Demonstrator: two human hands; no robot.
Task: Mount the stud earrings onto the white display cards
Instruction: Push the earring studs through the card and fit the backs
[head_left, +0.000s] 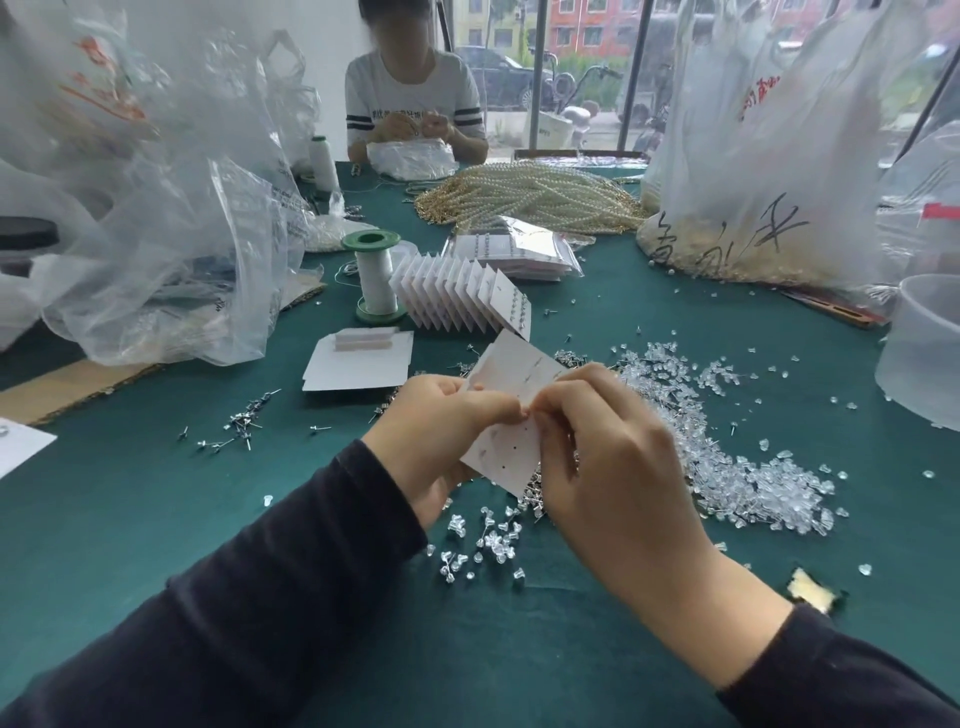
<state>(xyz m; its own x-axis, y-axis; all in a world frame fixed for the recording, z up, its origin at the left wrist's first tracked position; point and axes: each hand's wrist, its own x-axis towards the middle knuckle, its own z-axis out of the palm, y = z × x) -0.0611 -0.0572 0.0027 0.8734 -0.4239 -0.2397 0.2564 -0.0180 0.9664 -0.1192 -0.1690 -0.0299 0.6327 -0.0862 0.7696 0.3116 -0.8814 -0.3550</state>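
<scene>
I hold a white display card tilted above the green table. My left hand grips its left edge, thumb and fingers curled round it. My right hand pinches at the card's middle edge, fingertips meeting those of the left hand; what it pinches is too small to see. Loose stud earrings lie scattered to the left. A heap of clear earring backs spreads to the right, more backs below the card. A row of filled cards stands fanned behind.
A green-capped thread spool stands beside the fanned cards, a flat white box piece before it. Pearl strands and plastic bags crowd the back. A clear tub is at the right edge. Another person works opposite.
</scene>
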